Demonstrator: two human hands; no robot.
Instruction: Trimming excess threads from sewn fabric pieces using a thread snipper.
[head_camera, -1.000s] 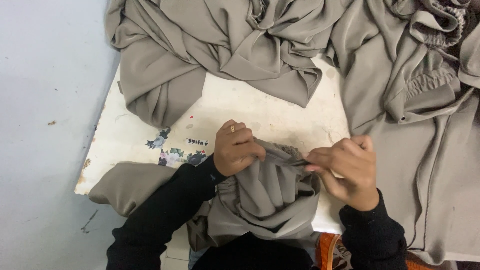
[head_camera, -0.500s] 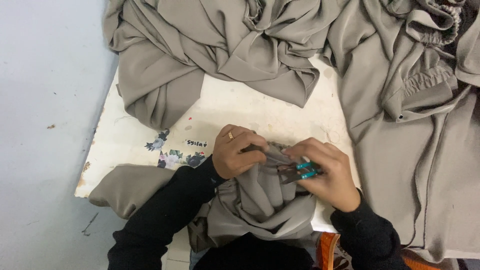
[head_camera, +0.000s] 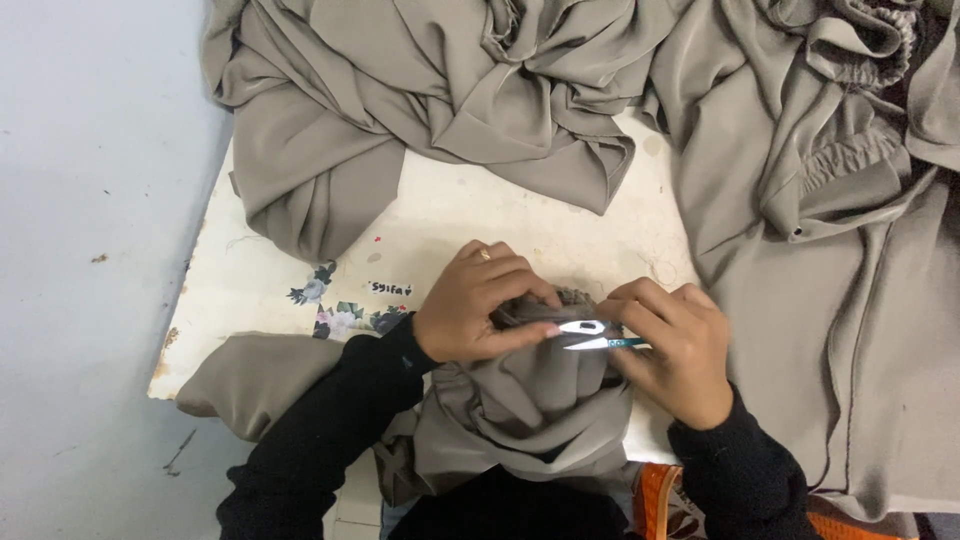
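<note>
Gripping, left hand: the left hand (head_camera: 470, 308) pinched a bunched fold of the grey-beige garment (head_camera: 530, 405), fingers curled tight on the cloth, a ring showing on one finger.
Right hand: the right hand (head_camera: 672, 350) held small thread snips (head_camera: 590, 335), fingers closed around the teal handle, the two metal blades slightly parted and pointing toward the left thumb.
Snips and cloth: the blade tips lay just beside the pinched fold; whether they touched a thread could not be told.
Garment in hand: it sat at the near edge of the white table (head_camera: 450, 225) and hung down over the edge toward the person's lap.
Sleeves: both arms wore black sleeves.
Other cloth: a heap of the same grey-beige fabric (head_camera: 430, 90) covered the far side of the table, and more of it, with a gathered elastic edge, lay on the right (head_camera: 830, 170).
Table top: a small flower sticker (head_camera: 340, 315) was near the left wrist.
Floor: pale blue-grey floor (head_camera: 90, 250) lay to the left.
</note>
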